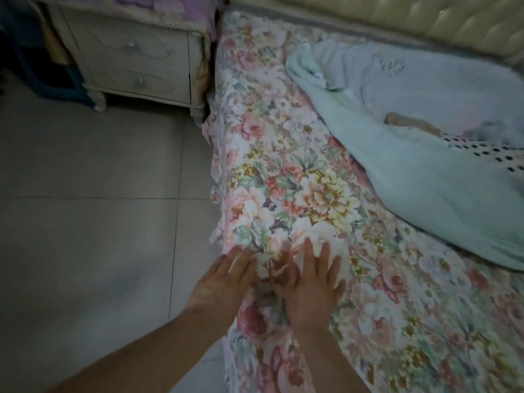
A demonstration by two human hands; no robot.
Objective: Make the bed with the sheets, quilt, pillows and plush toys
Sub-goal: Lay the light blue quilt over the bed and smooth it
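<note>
From my head camera, looking down along the left edge of the bed, I see both my bare hands on the floral cotton sheet point(297, 171), a print of pink, yellow and cream flowers with green leaves that covers the mattress and hangs a little over its side. My left hand point(224, 282) lies palm down right at the edge of the bed, fingers close together and pointing up the mattress; its fingertips touch the fabric where it starts to fall, and I cannot tell whether they pinch a fold or only press on it. My right hand point(312, 287) rests just beside it, further onto the bed, flat on the sheet with the fingers spread wide and nothing held in it. The picture is a little blurred around both hands.

A pale mint-green soft quilt point(411, 154) lies crumpled across the upper right of the bed, well apart from my hands, its edge running diagonally. A white cloth with dark dots point(487, 154) shows at its right side. Behind it runs the cream padded, tufted headboard point(397, 21). To the left of the bed stands a white two-drawer bedside cabinet point(136, 61) on the grey tiled floor point(85, 208).
</note>
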